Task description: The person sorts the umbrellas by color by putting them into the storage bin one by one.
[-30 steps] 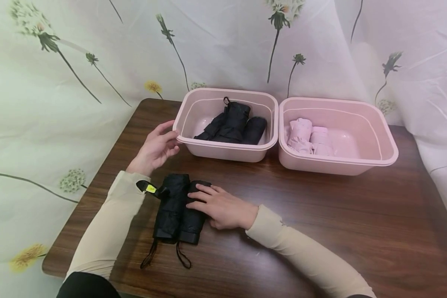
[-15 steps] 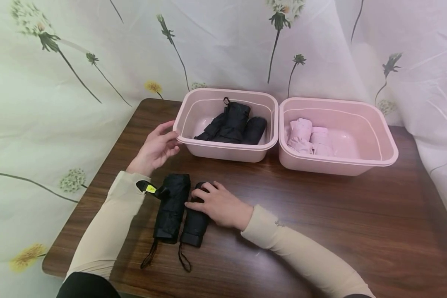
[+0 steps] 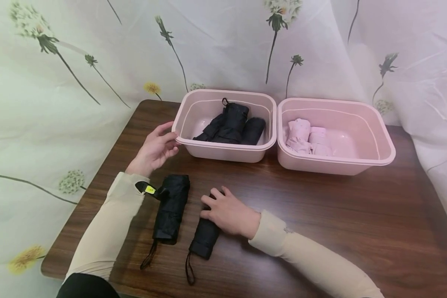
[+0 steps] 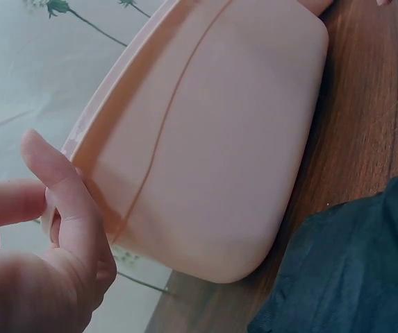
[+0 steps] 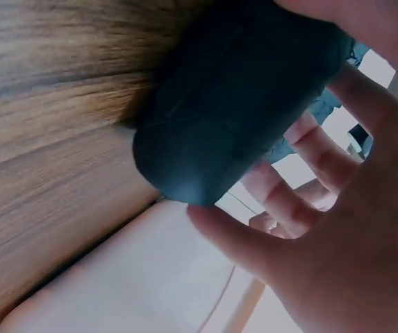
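My left hand (image 3: 153, 150) grips the rim of the left pink plastic bin (image 3: 223, 154) at its near left corner, as the left wrist view also shows. In that bin lie several black folded umbrellas (image 3: 235, 120). On the table, my right hand (image 3: 231, 213) holds a black folded umbrella (image 3: 205, 239) from above, its wrist loop trailing toward the front. The right wrist view shows the fingers spread around this umbrella (image 5: 219, 104). Left of it, apart, lies another black folded umbrella (image 3: 171, 211), close by my left wrist with its strap.
A second pink bin (image 3: 335, 166) stands against the left one on the right, with two pink folded umbrellas (image 3: 299, 132) inside. Both bins sit at the back of the brown wooden table (image 3: 320, 207), before a flower-printed curtain (image 3: 223, 41).
My right hand has drawn one black umbrella to the right and toward the front, opening a gap from the other. The left hand has stayed on the bin rim.
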The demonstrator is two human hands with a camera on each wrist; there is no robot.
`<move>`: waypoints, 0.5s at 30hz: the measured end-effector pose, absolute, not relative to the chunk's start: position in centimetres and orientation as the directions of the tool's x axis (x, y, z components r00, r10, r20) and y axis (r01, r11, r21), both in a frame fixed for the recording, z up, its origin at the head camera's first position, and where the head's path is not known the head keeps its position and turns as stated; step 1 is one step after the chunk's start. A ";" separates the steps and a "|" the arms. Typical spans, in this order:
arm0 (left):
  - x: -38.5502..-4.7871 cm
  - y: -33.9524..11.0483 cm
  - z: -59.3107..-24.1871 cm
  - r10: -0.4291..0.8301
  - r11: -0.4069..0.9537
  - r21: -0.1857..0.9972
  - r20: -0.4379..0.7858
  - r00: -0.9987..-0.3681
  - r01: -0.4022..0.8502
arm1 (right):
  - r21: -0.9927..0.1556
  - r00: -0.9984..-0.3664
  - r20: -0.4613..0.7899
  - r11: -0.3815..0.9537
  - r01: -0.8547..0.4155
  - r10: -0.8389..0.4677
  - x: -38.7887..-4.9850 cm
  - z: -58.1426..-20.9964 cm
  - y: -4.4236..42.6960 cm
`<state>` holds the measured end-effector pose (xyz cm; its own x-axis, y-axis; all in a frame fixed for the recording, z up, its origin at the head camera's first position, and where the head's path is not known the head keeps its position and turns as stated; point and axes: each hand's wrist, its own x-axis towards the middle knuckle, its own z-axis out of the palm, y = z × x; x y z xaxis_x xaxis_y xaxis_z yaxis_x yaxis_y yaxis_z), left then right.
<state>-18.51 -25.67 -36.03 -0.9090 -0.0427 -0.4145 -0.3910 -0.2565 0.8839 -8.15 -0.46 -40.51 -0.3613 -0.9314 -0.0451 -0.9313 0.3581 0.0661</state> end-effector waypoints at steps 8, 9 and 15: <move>-18.5 -25.7 -36.1 -0.046 -0.246 0.887 -0.414 -0.909 -0.391 | 0.072 -0.335 -0.076 0.330 -0.941 -0.939 -7.2 -40.3 0.4; -18.4 -25.7 -36.0 -0.046 -0.247 0.887 -0.413 -0.909 -0.391 | 0.068 -0.334 -0.086 0.329 -0.942 -0.939 -7.1 -40.3 0.5; -18.3 -25.7 -36.0 -0.026 -0.295 0.875 -0.409 -0.912 -0.383 | 0.054 -0.349 -0.110 0.345 -0.937 -0.931 -6.5 -40.4 1.0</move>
